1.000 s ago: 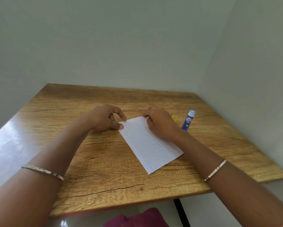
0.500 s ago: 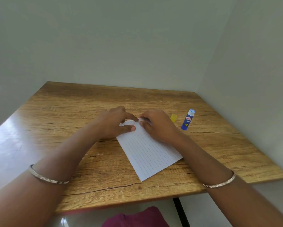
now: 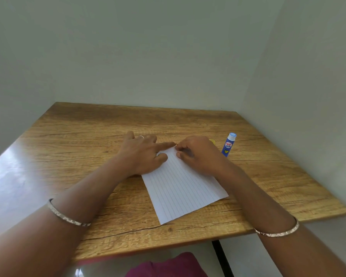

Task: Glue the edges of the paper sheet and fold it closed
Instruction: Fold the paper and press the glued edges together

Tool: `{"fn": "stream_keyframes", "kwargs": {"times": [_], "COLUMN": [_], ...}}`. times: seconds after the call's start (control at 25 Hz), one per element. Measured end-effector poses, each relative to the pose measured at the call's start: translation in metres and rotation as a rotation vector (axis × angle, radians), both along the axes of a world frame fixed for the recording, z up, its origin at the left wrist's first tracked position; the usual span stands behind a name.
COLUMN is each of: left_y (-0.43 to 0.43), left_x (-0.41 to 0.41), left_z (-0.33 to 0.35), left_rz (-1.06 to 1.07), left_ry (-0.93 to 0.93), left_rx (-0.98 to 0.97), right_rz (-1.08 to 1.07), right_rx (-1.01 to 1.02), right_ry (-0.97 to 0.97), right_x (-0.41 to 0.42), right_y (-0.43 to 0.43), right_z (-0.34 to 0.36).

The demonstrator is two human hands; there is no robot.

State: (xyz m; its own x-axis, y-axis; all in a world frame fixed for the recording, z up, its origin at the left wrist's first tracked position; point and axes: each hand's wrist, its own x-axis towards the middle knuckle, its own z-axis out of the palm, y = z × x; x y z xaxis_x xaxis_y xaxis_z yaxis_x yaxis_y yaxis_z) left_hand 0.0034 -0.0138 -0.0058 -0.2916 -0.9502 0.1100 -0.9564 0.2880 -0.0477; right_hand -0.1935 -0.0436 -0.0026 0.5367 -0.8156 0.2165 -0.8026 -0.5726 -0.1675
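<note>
A white lined paper sheet [image 3: 180, 188] lies folded flat and skewed on the wooden table [image 3: 88, 156]. My left hand [image 3: 142, 154] rests flat on the sheet's far left edge, fingers spread, index finger pointing right along the far edge. My right hand [image 3: 198, 154] presses on the sheet's far right corner with curled fingers, its fingertips meeting my left index finger. A blue glue stick [image 3: 228, 144] with a light blue cap stands upright just right of my right hand. A yellow cap [image 3: 212, 140] peeks out behind that hand, mostly hidden.
The table sits in a corner between two pale walls. Its front edge runs close to my forearms. A magenta cloth [image 3: 168, 266] shows below the table edge, beside a black table leg [image 3: 222, 258]. Each wrist wears a silver bangle.
My left hand has moved right onto the paper's far edge and flattened, its index finger reaching my right fingertips. The sheet has shifted slightly left and nearer.
</note>
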Motion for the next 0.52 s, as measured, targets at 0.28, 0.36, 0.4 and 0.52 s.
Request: {"fn": "stream_keyframes", "kwargs": {"times": [0.28, 0.36, 0.4, 0.52], "left_y": [0.001, 0.000, -0.001, -0.003], "left_x": [-0.004, -0.004, -0.005, -0.006], "left_z": [-0.005, -0.006, -0.006, -0.005], "left_rz": [-0.033, -0.027, -0.022, -0.009], "left_ry": [-0.124, -0.150, -0.154, -0.151], "left_rx": [-0.076, -0.057, -0.051, -0.038], "right_rz": [-0.010, -0.011, -0.006, -0.011], "right_rx": [-0.012, -0.016, -0.015, 0.018], "right_ry": [0.064, 0.044, 0.035, 0.044], "right_x": [-0.005, -0.007, -0.009, -0.019], "right_y": [0.000, 0.001, 0.003, 0.014], "right_z": [-0.001, 0.000, 0.000, 0.003]}}
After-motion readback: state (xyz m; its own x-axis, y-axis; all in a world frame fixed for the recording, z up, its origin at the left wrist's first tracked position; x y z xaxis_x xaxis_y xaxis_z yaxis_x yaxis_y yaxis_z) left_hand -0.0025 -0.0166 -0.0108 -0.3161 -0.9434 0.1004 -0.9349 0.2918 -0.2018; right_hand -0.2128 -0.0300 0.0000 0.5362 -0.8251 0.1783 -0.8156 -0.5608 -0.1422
